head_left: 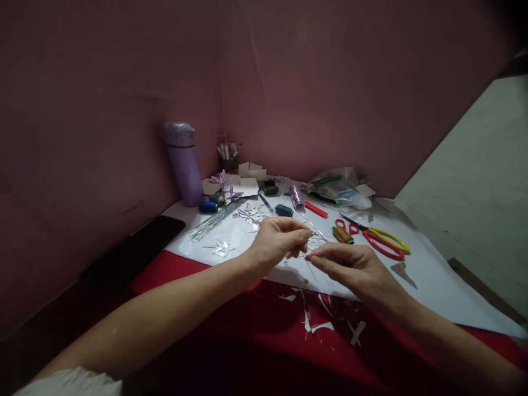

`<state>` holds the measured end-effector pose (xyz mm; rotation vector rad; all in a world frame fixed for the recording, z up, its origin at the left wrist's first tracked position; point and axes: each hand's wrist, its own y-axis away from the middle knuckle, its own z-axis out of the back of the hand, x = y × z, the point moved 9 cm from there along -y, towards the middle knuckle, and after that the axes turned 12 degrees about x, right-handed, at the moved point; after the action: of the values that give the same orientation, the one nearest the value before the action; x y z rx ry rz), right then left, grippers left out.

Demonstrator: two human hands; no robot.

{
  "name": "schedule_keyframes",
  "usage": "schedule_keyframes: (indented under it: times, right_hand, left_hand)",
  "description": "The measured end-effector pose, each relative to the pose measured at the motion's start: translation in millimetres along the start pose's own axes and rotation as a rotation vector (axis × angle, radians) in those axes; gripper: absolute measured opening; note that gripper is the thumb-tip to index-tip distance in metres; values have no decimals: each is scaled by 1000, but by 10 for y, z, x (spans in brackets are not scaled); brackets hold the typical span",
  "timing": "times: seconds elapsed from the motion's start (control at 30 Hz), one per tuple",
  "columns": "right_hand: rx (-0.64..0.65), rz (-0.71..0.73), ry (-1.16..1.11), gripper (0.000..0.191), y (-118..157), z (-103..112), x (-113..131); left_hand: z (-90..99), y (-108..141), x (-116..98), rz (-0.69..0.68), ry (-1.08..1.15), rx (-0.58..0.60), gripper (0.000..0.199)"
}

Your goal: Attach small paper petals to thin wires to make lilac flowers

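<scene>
My left hand (278, 240) is closed in a pinch above the front of the white sheet (433, 286). Just to its right and a little lower, the fingertips of my right hand (357, 268) are also pressed together. Whatever lies between the fingers is too small and dim to make out. A thin wire-like line (311, 270) shows below the fingertips; whether it is held or lies on the sheet I cannot tell. Small paper scraps (315, 240) lie behind the hands. A brown thread spool (342, 235) is close beyond my right hand.
Red-and-yellow-handled scissors (385, 245) lie at right. A bundle of thin wires (216, 219), a blue spool (208, 207) and a purple bottle (184, 170) stand or lie at left. Green-handled pliers (324, 190) rest near a plastic bag (350, 192). Cuttings (322, 327) litter the red cloth (264, 313).
</scene>
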<state>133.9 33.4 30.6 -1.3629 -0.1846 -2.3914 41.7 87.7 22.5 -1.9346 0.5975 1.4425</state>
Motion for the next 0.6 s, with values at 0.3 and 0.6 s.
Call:
schedule_keyframes:
  times: [0.3, 0.6]
  right_hand:
    - [22, 23, 116, 24, -256, 505, 273]
    - [-3, -94, -170, 25, -64, 58, -255]
  left_hand:
    - [-172, -4, -6, 60, 0, 168, 15]
    - [-20, -18, 19, -7, 96, 31, 17]
